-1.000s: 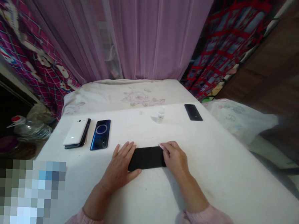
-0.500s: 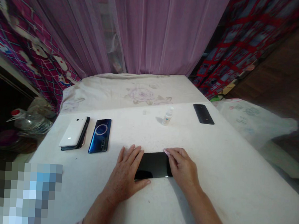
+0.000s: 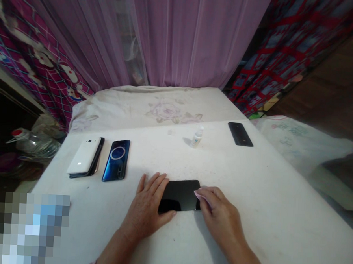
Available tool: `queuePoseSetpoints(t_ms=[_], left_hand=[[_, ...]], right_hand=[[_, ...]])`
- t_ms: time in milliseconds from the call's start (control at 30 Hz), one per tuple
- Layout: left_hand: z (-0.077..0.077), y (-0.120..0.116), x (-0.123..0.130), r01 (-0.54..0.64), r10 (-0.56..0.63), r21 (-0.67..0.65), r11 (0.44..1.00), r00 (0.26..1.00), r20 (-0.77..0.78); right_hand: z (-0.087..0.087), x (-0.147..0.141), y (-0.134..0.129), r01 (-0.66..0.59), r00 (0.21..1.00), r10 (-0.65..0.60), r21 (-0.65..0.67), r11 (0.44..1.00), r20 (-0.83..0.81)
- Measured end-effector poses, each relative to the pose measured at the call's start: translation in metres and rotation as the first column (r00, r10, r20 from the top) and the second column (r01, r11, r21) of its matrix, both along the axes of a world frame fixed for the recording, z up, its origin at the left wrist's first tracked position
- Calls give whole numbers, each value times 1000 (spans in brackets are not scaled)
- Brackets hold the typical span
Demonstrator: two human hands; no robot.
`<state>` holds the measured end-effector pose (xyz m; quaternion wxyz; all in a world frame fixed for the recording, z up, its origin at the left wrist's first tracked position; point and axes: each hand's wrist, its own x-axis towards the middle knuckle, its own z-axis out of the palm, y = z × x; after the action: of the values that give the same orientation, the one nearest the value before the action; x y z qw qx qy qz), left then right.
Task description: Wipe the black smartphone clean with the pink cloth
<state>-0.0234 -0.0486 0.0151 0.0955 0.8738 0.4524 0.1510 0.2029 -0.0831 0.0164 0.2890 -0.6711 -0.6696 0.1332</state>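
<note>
A phone with a glossy black screen [image 3: 182, 195] lies sideways on the white-covered table. Over its left end rests my left hand [image 3: 147, 203], fingers spread across the edge and thumb at the near side. My right hand [image 3: 218, 211] is closed on a small pinkish cloth [image 3: 198, 193] at the phone's right end; most of the cloth is hidden by the fingers. Beyond them stands a small white bottle [image 3: 197, 137] with a clear cap. A blue phone [image 3: 116, 160] lies to the left.
Stacked phones, a white one [image 3: 83, 156] on top, lie at the left. A dark phone [image 3: 240, 134] is at the back right. Left of the table is a clear bottle with a red cap [image 3: 35, 142]. A plastic bag [image 3: 300, 142] sits at the right. Curtains [image 3: 181, 37] hang behind.
My right hand has moved a little toward me and to the right with the cloth, uncovering the phone's far right corner. My left hand stays on the phone.
</note>
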Motion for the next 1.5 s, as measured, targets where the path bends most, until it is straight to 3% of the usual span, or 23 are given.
queuePoseSetpoints(t_ms=[167,500,733,933,1300,1500], left_hand=[[0,-2,-1,7,-6,11,1000,1000,-19],[7,-2,18,128,-125,27,991,989,-82],[1,15,23,87,-82,94,992,995,-57],[-3,27,26,14,-19,188,982,1000,23],[-3,27,27,19,-31,197,980,998,58],[-4,26,25,27,-37,195,980,998,45]], right_hand=[[1,-3,-18,-14,1000,13,24,1000,4],[4,-2,-13,-59,995,56,41,997,84],[11,-8,36,-66,969,64,-1,998,238],[8,-15,75,-28,985,21,39,999,172],[23,0,32,-87,989,110,-207,974,99],[15,-5,60,-113,976,139,-153,982,169]])
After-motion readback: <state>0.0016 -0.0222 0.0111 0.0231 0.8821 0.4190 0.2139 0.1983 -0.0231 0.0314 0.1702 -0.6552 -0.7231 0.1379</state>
